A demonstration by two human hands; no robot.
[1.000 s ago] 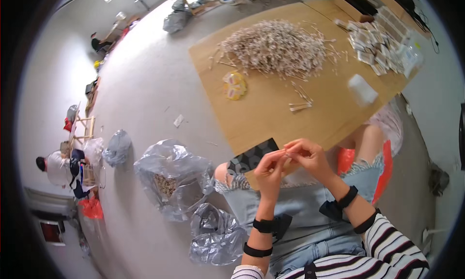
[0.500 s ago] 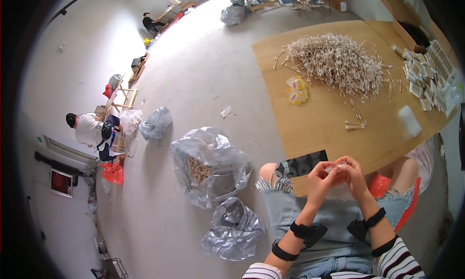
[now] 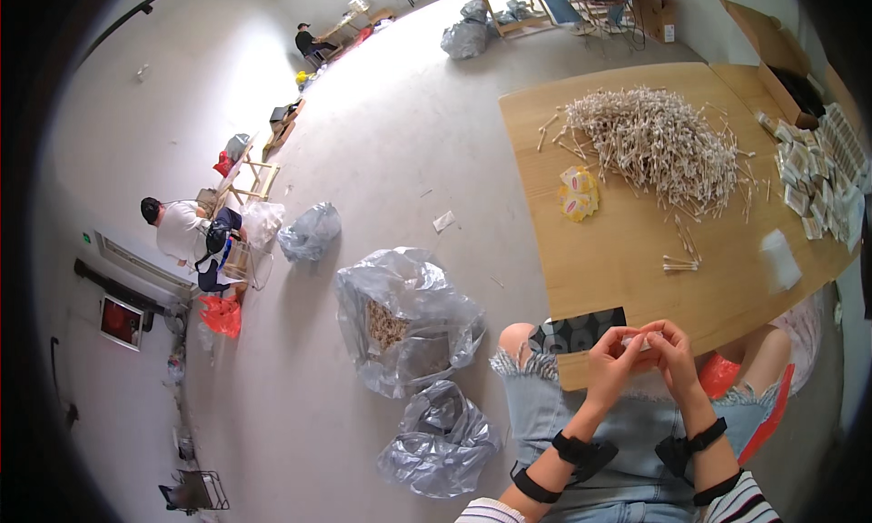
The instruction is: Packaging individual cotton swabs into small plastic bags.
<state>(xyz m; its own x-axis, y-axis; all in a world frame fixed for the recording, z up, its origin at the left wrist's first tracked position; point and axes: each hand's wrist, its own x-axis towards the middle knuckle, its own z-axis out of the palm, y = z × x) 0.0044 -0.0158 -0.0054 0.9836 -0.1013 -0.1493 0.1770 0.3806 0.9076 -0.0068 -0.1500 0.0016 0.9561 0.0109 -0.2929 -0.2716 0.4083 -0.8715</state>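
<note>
Over the near edge of the wooden table (image 3: 627, 276), my left hand (image 3: 610, 364) and my right hand (image 3: 677, 360) meet with fingertips closed on a small whitish, partly see-through piece (image 3: 642, 340). It looks like thin plastic film; the fingers hide most of it. A black sheet with grey round shapes (image 3: 579, 331) lies at the table edge beside my left hand. Farther up the table spreads a big heap of cotton swabs (image 3: 654, 146). Several loose swabs (image 3: 683, 264) lie between the heap and my hands, and yellow-and-white labels (image 3: 579, 194) sit left of them.
White film sheets (image 3: 780, 261) and filled small packets (image 3: 811, 182) are at the table's right, near an open carton (image 3: 783, 69). On the floor to the left stand grey plastic bags (image 3: 409, 296) (image 3: 440, 450). Other people sit far left (image 3: 186, 232) and at the back.
My view has shifted, so the table and floor things appear lower and farther right. Both hands stay together on the small whitish piece, their fingers slightly rearranged.
</note>
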